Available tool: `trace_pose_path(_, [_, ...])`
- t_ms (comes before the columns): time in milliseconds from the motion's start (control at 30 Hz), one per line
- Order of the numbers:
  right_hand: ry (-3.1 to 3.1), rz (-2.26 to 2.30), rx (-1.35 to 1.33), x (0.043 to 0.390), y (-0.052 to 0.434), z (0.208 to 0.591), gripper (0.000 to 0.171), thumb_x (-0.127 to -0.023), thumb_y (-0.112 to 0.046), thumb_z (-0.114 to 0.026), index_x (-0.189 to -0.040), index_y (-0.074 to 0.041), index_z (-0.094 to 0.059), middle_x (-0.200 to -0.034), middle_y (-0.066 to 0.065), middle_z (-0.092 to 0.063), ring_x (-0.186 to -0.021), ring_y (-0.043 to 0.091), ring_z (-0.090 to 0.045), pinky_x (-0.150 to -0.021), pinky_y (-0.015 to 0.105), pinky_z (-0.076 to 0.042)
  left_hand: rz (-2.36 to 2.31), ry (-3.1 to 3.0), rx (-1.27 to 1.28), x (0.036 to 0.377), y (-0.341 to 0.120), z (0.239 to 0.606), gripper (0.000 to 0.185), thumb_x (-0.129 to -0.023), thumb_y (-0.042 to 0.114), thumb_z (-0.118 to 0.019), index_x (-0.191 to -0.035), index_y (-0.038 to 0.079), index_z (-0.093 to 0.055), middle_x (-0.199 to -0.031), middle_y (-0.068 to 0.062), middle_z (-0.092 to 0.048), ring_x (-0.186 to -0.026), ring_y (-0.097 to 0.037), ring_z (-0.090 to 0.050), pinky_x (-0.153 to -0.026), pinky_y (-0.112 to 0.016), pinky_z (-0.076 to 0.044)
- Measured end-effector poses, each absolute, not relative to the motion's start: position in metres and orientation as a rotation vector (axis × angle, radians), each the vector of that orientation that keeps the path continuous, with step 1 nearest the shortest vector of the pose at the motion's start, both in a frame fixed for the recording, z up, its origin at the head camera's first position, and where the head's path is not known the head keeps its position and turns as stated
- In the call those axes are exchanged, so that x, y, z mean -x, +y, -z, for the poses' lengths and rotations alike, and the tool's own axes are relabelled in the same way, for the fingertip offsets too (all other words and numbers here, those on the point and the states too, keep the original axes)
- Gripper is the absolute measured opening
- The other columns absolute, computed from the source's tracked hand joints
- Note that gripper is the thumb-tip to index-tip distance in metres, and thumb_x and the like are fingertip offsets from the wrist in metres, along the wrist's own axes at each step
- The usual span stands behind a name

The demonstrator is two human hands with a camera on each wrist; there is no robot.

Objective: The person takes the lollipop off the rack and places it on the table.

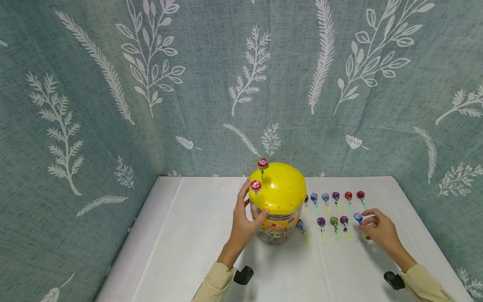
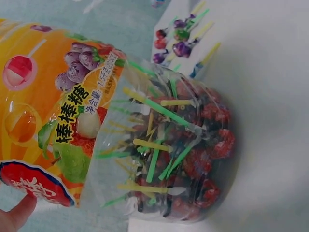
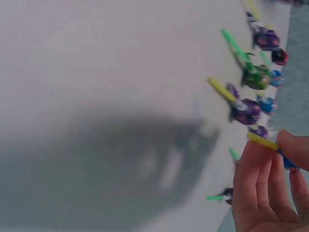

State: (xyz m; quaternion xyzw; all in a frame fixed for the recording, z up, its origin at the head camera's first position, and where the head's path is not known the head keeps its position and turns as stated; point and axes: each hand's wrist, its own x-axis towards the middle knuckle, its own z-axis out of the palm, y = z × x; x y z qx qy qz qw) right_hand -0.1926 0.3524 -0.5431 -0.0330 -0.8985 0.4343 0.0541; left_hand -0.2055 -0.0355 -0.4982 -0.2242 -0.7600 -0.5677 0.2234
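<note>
My left hand (image 1: 242, 224) grips a clear plastic jar (image 1: 277, 238) with a domed yellow lid (image 1: 284, 188), fingers around its left side and thumb at the front. Through the jar's wall, the left wrist view shows many lollipops (image 2: 198, 162) with green and yellow sticks below a printed fruit label (image 2: 63, 111). Two red-wrapped lollipops (image 1: 255, 186) stand upright at the left of the lid. To the right, my right hand (image 1: 383, 232) pinches a blue-wrapped lollipop (image 1: 358, 217); its yellow stick (image 3: 261, 140) lies between thumb and fingers in the right wrist view.
Two rows of wrapped lollipops (image 1: 334, 223) lie on the white tabletop (image 1: 200, 235) right of the jar, sticks toward me. One blue lollipop (image 1: 300, 225) lies close beside the jar. Behind the table hangs a green leaf-patterned cloth (image 1: 211, 105).
</note>
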Motion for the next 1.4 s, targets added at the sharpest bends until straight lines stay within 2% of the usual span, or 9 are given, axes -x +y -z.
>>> trace_pose_path(433, [-2.802,-1.185,0.242,0.201,0.348,0.569,0.037,-0.078,0.002,-0.068,-0.109,0.007,-0.048,-0.077,0.014,-0.060,-0.057,0.017,-0.052,-0.043,0.028,-0.044,1.563,-2.097,0.615,0.204,-0.036,0.499,0.079,-0.086,0.046,-0.062,-0.149,0.019,-0.022,-0.155,0.001,-0.022,-0.138,-0.021,-0.028,-0.100,-0.054,-0.037])
trace_pose_path(700, [-2.795,-1.106,0.257,0.201,0.342,0.574,0.033,-0.078,0.000,-0.070,-0.103,0.007,-0.050,-0.075,0.012,-0.058,-0.060,0.020,-0.050,-0.046,0.027,-0.040,1.578,-2.095,0.617,0.202,-0.035,0.498,0.079,-0.086,0.044,-0.063,-0.149,0.020,-0.022,-0.155,0.001,-0.022,-0.138,-0.021,-0.028,-0.101,-0.054,-0.036])
trace_pose_path(933, [-2.797,-1.118,0.306,0.207,0.341,0.577,0.033,-0.077,0.003,-0.070,-0.102,0.007,-0.049,-0.075,0.014,-0.057,-0.061,0.022,-0.053,-0.046,0.027,-0.042,1.575,-2.073,0.629,0.204,-0.035,0.500,0.079,-0.086,0.047,-0.062,-0.149,0.021,-0.023,-0.155,-0.010,-0.022,-0.137,-0.022,-0.029,-0.100,-0.055,-0.037])
trace_pose_path(1200, [-2.821,-1.094,0.324,0.210,0.345,0.573,0.034,-0.077,0.001,-0.070,-0.103,0.007,-0.048,-0.078,0.016,-0.057,-0.063,0.023,-0.054,-0.048,0.028,-0.043,1.581,-2.075,0.639,0.204,-0.036,0.500,0.079,-0.086,0.040,-0.065,-0.149,0.023,-0.021,-0.155,-0.003,-0.023,-0.138,-0.022,-0.029,-0.100,-0.055,-0.036])
trace_pose_path(1400, [-2.820,-1.092,0.313,0.210,0.345,0.559,0.034,-0.078,0.000,-0.069,-0.104,0.008,-0.049,-0.080,0.017,-0.055,-0.068,0.026,-0.052,-0.051,0.030,-0.042,1.569,-2.088,0.630,0.203,-0.035,0.498,0.079,-0.086,0.046,-0.062,-0.149,0.023,-0.022,-0.155,0.001,-0.021,-0.138,-0.021,-0.028,-0.100,-0.055,-0.036])
